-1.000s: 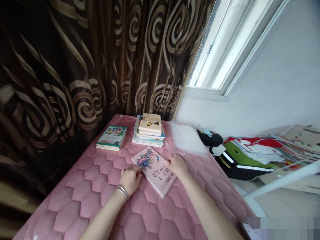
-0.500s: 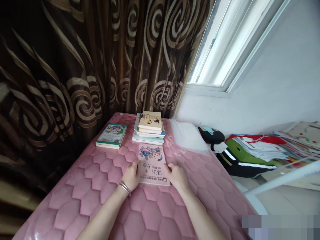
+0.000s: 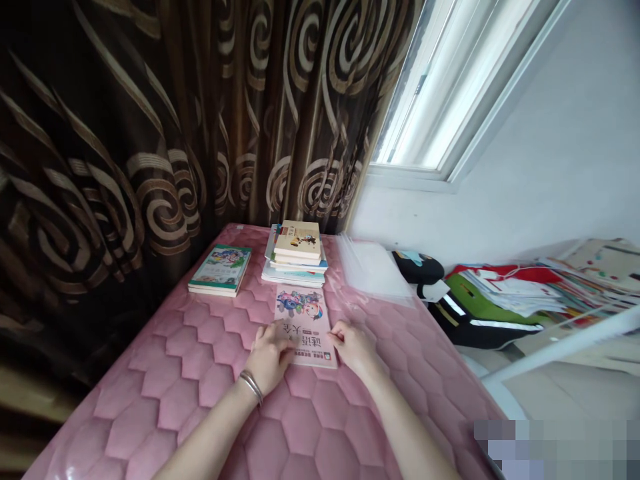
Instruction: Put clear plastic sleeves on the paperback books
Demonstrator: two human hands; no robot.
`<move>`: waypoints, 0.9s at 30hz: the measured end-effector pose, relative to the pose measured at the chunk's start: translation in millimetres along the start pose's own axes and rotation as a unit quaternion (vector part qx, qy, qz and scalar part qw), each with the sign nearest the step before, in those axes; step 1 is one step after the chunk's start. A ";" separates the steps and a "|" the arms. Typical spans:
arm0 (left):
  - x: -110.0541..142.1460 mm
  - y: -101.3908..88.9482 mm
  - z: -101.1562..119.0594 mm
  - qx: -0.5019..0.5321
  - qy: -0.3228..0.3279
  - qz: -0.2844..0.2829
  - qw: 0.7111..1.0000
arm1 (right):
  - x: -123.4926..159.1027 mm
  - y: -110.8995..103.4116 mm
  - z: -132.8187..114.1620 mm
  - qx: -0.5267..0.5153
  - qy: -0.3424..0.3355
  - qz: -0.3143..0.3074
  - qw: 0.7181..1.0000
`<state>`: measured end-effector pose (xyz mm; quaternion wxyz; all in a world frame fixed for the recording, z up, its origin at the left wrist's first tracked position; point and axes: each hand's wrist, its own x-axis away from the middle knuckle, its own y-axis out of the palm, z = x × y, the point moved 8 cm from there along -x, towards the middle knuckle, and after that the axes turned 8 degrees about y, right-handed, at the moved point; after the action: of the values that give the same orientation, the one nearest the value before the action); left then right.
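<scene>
A pink book (image 3: 306, 327) with a cartoon picture and large Chinese characters lies flat on the pink quilted mattress (image 3: 215, 380), its print upside down to me. My left hand (image 3: 270, 353), with silver bangles at the wrist, rests over the book's lower left part; its fingers are loosely bent and apart on the cover, hiding some print. At the opposite edge, my right hand (image 3: 353, 343) pinches the book's right side between thumb and fingers. Just beyond the book stands a stack of books (image 3: 296, 257), a cream one on top. Farther left lie green-bordered books (image 3: 220, 270), one upon another.
Clear plastic sheets (image 3: 373, 270) lie right of the stack. Past the mattress's right edge are a black-and-green bag (image 3: 473, 307) and piled papers (image 3: 515, 290), with a white rail (image 3: 555, 353) nearer. A patterned brown curtain (image 3: 200, 127) hangs behind, beside a window (image 3: 430, 87).
My left hand has shifted from the book's left edge onto its cover. My right hand still holds the right edge. The view has shifted slightly.
</scene>
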<state>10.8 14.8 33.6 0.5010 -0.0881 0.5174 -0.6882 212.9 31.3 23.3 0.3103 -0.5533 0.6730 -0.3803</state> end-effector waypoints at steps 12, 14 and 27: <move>0.5 6.7 10.8 0.012 0.025 -0.034 0.999 | 54.5 20.1 -63.2 0.022 -0.206 -0.026 0.978; -0.1 3.3 10.5 0.011 0.026 -0.047 0.998 | 53.7 18.3 -58.0 0.009 -0.207 -0.018 0.978; 0.9 -22.4 -27.6 -0.006 -0.041 -0.162 0.986 | 38.8 -9.8 -6.3 0.021 -0.156 -0.102 0.982</move>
<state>-20.6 30.5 38.7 0.4030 -0.2020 0.4795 -0.7529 205.0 -6.6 35.0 0.3822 -0.6650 0.5483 -0.3332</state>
